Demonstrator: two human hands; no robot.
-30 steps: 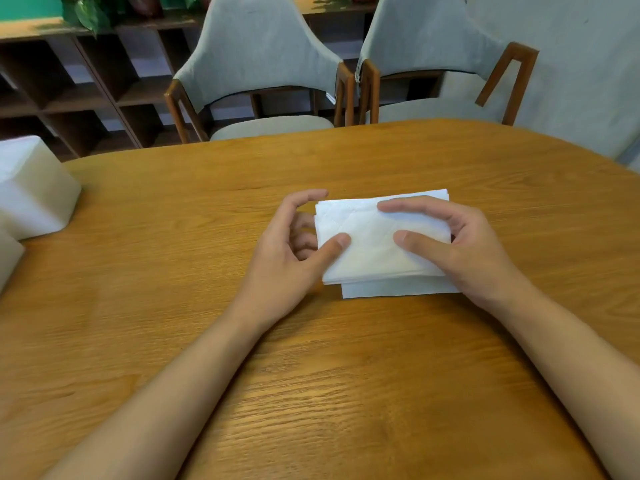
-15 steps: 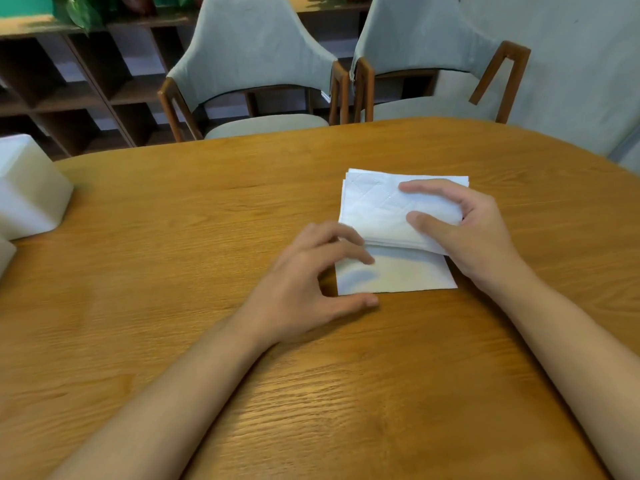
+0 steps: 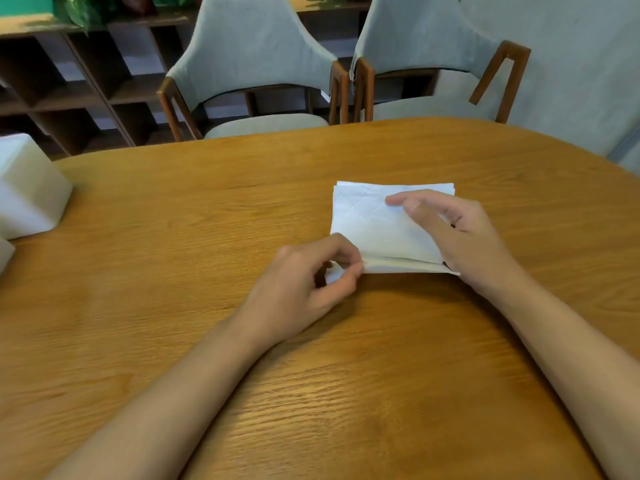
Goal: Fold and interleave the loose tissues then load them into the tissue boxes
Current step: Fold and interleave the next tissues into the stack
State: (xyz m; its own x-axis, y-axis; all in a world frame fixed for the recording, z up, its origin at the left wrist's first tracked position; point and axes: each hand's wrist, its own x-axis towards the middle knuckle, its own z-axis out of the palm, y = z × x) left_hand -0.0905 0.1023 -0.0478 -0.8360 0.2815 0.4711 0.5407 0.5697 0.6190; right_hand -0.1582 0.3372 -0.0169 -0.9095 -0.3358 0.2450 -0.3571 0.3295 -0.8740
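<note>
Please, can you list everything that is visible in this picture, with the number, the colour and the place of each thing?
table: 1, brown wood, fills the foreground
tissues: 1 stack, white, on the table, right of centre
tissue box: 1, white, table's left edge
second box: 1, white, nearer, mostly cut off
left chair: 1, grey, wooden frame, behind the table
right chair: 1, same colours, beside it
shelf: 1, dark brown, back left
plant: 1, green, on the shelf
left hand: 1, fingers pinch the stack's near left corner
right hand: 1, fingers rest on the stack's right part
</note>
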